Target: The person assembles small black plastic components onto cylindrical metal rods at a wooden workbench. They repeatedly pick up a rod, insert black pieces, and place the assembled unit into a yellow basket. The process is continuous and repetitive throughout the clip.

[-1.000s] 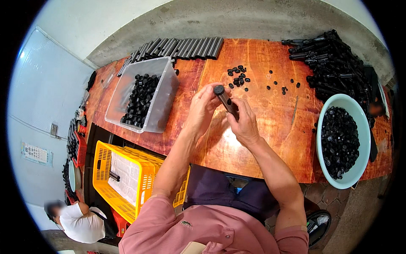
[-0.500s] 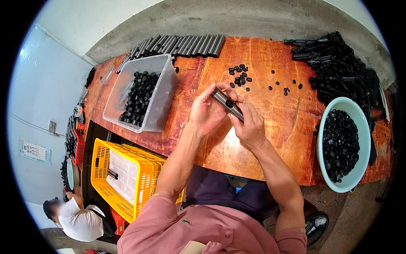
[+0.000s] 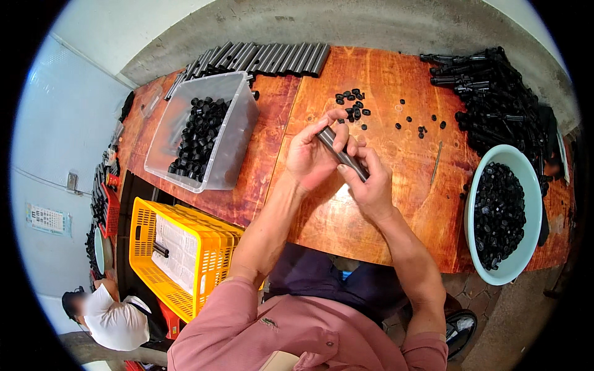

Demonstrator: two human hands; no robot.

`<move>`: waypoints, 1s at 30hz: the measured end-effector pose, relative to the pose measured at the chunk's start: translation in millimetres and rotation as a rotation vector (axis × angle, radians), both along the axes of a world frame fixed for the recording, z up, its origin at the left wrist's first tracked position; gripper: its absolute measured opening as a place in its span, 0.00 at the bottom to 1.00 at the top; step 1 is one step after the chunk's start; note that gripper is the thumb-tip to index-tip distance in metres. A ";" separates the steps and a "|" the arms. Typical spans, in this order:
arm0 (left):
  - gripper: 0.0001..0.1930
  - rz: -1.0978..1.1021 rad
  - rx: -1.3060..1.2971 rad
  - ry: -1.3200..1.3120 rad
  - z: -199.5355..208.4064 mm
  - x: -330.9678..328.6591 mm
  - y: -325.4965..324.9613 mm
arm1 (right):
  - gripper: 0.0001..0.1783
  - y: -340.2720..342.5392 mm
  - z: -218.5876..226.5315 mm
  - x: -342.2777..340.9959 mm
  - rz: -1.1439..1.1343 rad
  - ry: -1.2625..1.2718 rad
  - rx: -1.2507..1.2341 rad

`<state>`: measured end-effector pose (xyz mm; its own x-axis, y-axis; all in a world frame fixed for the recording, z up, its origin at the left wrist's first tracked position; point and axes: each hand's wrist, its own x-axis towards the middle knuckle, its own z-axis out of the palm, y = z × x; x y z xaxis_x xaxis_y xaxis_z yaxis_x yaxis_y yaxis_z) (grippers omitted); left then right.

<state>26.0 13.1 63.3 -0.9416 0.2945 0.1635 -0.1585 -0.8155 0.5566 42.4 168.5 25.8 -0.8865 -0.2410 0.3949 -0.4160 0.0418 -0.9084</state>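
A dark grey metal tube (image 3: 341, 153) is held slanted above the wooden table by both hands. My left hand (image 3: 309, 158) is closed around its upper left end, with the fingers curling over the far side. My right hand (image 3: 374, 190) grips the lower right end, its thumb lying along the tube. Past the fingertips, a loose group of small black oval plugs (image 3: 357, 114) lies on the table, and several more (image 3: 422, 131) are scattered to the right.
A clear plastic bin (image 3: 242, 136) of black caps stands left, with a row of metal tubes (image 3: 297, 60) behind it. A yellow crate (image 3: 197, 247) is at lower left. To the right are a pale blue basin (image 3: 536, 216), a thin rod (image 3: 437, 162) and piled black parts (image 3: 504, 105).
The tube has been rolled in my hands: the dark hole that faced up is out of sight now. Both hands have shifted slightly right, and my left fingers have moved on the tube.
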 end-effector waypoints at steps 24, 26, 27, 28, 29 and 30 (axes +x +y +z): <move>0.22 0.261 0.121 -0.253 -36.6 -36.7 24.8 | 0.13 -8.6 -17.2 -10.2 -0.201 -0.041 0.049; 0.24 0.307 0.132 -0.233 -48.3 -32.7 28.3 | 0.13 -12.2 -24.4 -11.2 -0.199 -0.055 0.006; 0.24 0.338 0.083 -0.221 -52.5 -33.9 27.8 | 0.13 -13.9 -26.4 -11.7 -0.197 -0.062 -0.015; 0.23 0.371 0.038 -0.213 -51.1 -33.3 29.6 | 0.14 -13.8 -27.4 -11.6 -0.189 -0.092 -0.008; 0.23 0.404 -0.007 -0.204 -49.5 -32.1 31.2 | 0.14 -13.8 -27.3 -11.6 -0.180 -0.123 -0.001; 0.23 0.442 -0.001 -0.223 -47.5 -30.4 34.6 | 0.14 -13.9 -27.6 -10.9 -0.171 -0.153 0.006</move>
